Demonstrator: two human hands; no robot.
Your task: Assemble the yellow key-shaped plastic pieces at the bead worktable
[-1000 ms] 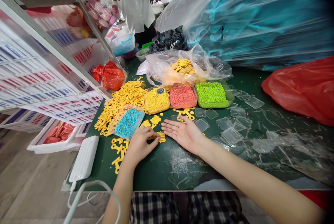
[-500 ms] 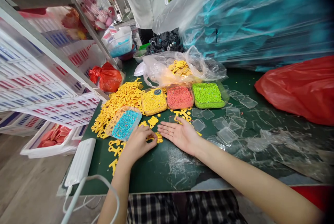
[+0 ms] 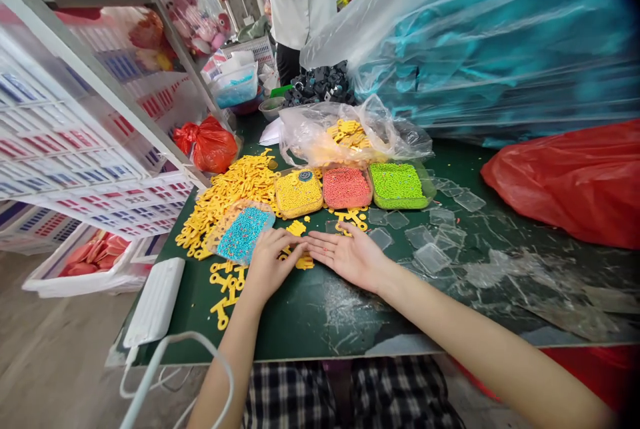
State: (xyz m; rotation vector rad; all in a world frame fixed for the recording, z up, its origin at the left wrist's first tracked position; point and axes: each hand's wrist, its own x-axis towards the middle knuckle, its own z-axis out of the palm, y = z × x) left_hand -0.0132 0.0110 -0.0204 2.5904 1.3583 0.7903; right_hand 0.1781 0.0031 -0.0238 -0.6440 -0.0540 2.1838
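My right hand (image 3: 350,257) lies palm up over the table, its fingers stretched out flat. Tiny reddish specks, seemingly beads (image 3: 325,249), show on those fingers. My left hand (image 3: 275,259) reaches across with thumb and fingertips closed together at the tips of the right fingers; what it pinches, if anything, is too small to make out. Beside the left hand a clear tray of blue beads (image 3: 245,232) rests tilted on yellow plastic pieces (image 3: 227,182). Farther back stand trays of yellow beads (image 3: 299,194), pink-red beads (image 3: 347,188) and green beads (image 3: 397,184).
Thin clear plastic squares (image 3: 431,258) lie right of my hands. A clear bag (image 3: 305,126) with yellow pieces stands behind the trays. A red bag (image 3: 570,182) and large wrapped teal bundle (image 3: 475,49) fill the right. A white power bank (image 3: 155,302) sits at the left edge.
My left hand has moved right, so its fingertips now meet the right hand's fingers. Reddish specks now show on the right fingers. The view has shifted slightly.
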